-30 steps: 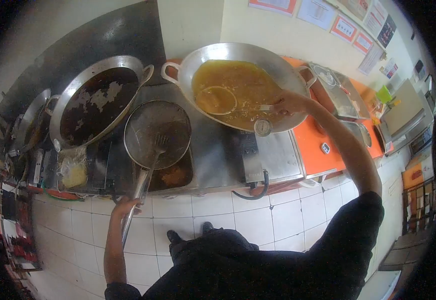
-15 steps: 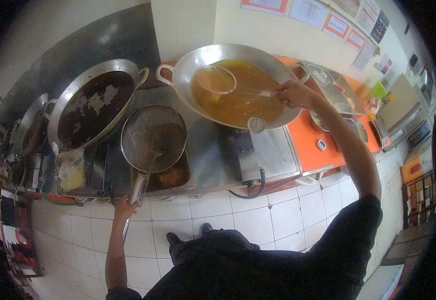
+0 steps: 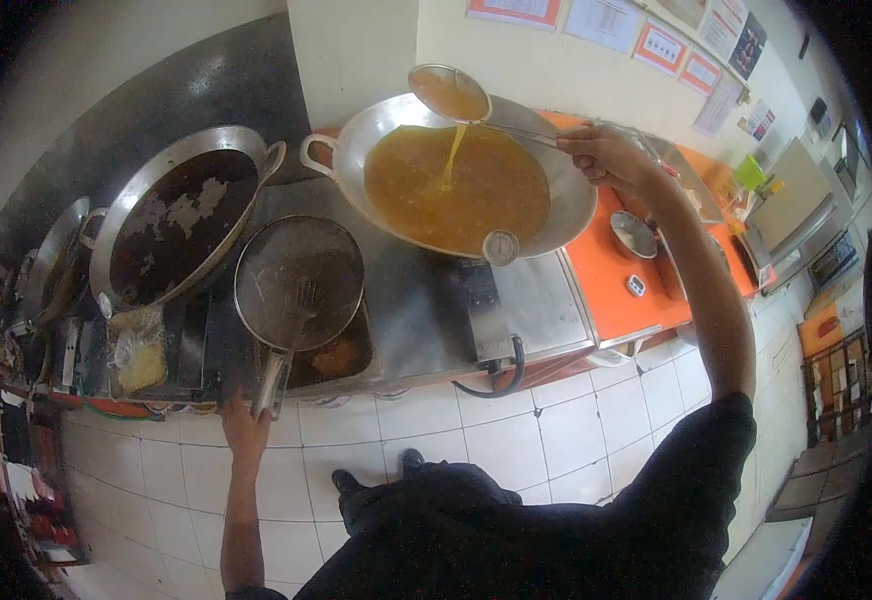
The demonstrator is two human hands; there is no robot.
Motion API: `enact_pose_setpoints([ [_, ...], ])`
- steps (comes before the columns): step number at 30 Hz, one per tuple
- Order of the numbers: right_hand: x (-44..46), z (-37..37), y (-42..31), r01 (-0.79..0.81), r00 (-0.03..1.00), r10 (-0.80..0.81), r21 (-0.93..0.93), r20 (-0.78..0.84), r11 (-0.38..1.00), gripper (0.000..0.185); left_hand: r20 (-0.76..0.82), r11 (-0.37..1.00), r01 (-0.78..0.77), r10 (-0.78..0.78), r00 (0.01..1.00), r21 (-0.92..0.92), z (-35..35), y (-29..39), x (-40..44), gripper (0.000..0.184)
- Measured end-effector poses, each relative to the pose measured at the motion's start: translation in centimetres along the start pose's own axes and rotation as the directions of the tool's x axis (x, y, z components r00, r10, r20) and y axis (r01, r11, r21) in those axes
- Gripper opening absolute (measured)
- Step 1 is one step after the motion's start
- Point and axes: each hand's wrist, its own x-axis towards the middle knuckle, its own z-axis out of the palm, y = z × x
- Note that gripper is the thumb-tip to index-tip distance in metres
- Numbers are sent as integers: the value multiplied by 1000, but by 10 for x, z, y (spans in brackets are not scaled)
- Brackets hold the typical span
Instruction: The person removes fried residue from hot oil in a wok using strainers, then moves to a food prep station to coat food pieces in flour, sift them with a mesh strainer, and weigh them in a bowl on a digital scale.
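My right hand (image 3: 611, 158) is closed round the handle of a round long-handled strainer (image 3: 449, 93). The strainer is tilted above the back rim of a large wok (image 3: 568, 222), and a thin yellow stream runs from it into the amber oil (image 3: 456, 190). A dial thermometer (image 3: 501, 247) sits at the wok's front rim. My left hand (image 3: 245, 425) is low at the counter's front edge, beside the handle end of a second strainer (image 3: 299, 262); its fingers are partly hidden. A slotted turner (image 3: 306, 298) lies in that strainer, which rests over a rectangular pan (image 3: 341, 362).
Left of the strainer stands another wok (image 3: 246, 165) with dark oil. A plastic bag of pale yellow stuff (image 3: 140, 365) lies near the front edge. On the orange counter (image 3: 596, 290) are a small bowl (image 3: 633, 236) and a small white timer-like device (image 3: 636, 286).
My right hand has lifted the strainer from the oil up and back, and oil now streams down from it. My left hand has shifted slightly at the second strainer's handle.
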Motion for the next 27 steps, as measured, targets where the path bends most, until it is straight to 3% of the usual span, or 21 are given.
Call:
enact_pose_setpoints([
  [1, -1, -2, -1, 2, 1000, -1, 12, -4, 1000, 27, -109, 996, -69, 75, 991, 55, -3, 9, -4, 59],
  [4, -6, -4, -6, 14, 999, -15, -35, -42, 999, 29, -296, 979, -201, 186, 937, -19, -21, 54, -20, 53],
  [7, -1, -10, 1, 9, 1000, -8, 16, -18, 1000, 30, -290, 937, -319, 270, 918, -139, -16, 76, -46, 54],
  [10, 1, -12, 4, 20, 1000, -20, 54, -15, 998, 31, -155, 913, -343, 314, 937, -220, 2, 94, -76, 53],
  [13, -10, -3, -8, -1, 997, 3, 26, -74, 1000, 17, 14, 886, -200, 227, 974, -418, 36, 89, -100, 52],
  [16, -3, -9, -1, 38, 999, -35, 75, -41, 996, 16, 279, 839, 118, 41, 960, -531, 58, 76, -118, 51],
  [23, 1, -17, -6, 64, 995, -61, 32, -79, 997, 17, 366, 884, 292, -153, 918, -364, 169, -55, -168, 49],
  [27, -8, -9, -18, 52, 990, -49, 24, -132, 998, 22, 349, 973, 175, -114, 930, -149, 162, -67, -187, 49],
])
